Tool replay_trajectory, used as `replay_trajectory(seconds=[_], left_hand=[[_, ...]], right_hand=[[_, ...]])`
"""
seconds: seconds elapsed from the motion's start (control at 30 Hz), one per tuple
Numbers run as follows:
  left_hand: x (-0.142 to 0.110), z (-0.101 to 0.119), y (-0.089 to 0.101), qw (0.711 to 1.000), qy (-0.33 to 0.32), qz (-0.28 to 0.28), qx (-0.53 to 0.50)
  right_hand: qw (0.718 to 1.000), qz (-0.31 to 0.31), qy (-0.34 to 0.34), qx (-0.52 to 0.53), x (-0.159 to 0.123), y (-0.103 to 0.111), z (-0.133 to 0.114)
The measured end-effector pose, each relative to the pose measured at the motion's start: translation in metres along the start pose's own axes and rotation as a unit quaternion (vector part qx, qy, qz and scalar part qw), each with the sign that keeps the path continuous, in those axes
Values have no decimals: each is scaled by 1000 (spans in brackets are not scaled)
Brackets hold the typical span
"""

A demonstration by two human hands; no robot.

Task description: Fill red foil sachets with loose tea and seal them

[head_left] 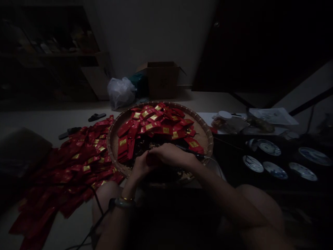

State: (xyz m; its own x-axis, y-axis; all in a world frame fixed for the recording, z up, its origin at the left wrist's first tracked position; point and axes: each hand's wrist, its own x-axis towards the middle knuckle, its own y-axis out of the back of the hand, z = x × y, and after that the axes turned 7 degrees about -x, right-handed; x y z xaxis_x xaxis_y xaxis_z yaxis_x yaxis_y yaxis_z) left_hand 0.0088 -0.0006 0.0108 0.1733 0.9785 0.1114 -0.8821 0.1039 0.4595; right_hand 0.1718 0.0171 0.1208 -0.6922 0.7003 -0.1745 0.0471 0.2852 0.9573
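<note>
My left hand [142, 166] and my right hand [171, 155] meet over the near part of a round woven basket tray [205, 130]. Both are closed around a small red packet [153, 160] between them. The tray carries many red packets with gold labels [156, 123] and a dark patch of loose material near my hands. A thin dark tool with a white cord [197, 156] lies under my right hand; whether the hand grips it I cannot tell. A bangle and a watch sit on my left wrist [125, 201].
A large heap of red packets [78, 163] spreads over the floor at left. A cardboard box [161, 78] and a plastic bag [121, 92] stand by the wall. Blue-patterned plates [270, 149] lie on a dark surface at right. Slippers [96, 117] rest on the floor.
</note>
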Motion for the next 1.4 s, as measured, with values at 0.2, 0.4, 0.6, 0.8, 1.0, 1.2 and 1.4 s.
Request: replay_trajectory(seconds=[0.2, 0.4, 0.6, 0.8, 1.0, 1.2, 1.4], left_hand=[[-3, 0, 0, 995, 15, -67, 70], [-1, -3, 6, 995, 24, -91, 43], [-1, -4, 7, 996, 15, -81, 44], [-2, 1, 6, 989, 31, -89, 110], [-2, 3, 8, 987, 20, -82, 138], [-2, -4, 7, 992, 14, -43, 120], [-2, 1, 7, 995, 33, -43, 79]], right_hand=[[993, -108, -16, -39, 14, -6, 1], [990, -84, -68, -93, 32, -27, -11], [994, -43, -62, -75, 29, -28, -5], [990, -68, -79, -92, 33, -34, 2], [997, -13, -46, -67, 32, -35, 9], [998, 39, -46, -12, 16, -9, 16], [990, 95, 2, 108, 9, -2, 23]])
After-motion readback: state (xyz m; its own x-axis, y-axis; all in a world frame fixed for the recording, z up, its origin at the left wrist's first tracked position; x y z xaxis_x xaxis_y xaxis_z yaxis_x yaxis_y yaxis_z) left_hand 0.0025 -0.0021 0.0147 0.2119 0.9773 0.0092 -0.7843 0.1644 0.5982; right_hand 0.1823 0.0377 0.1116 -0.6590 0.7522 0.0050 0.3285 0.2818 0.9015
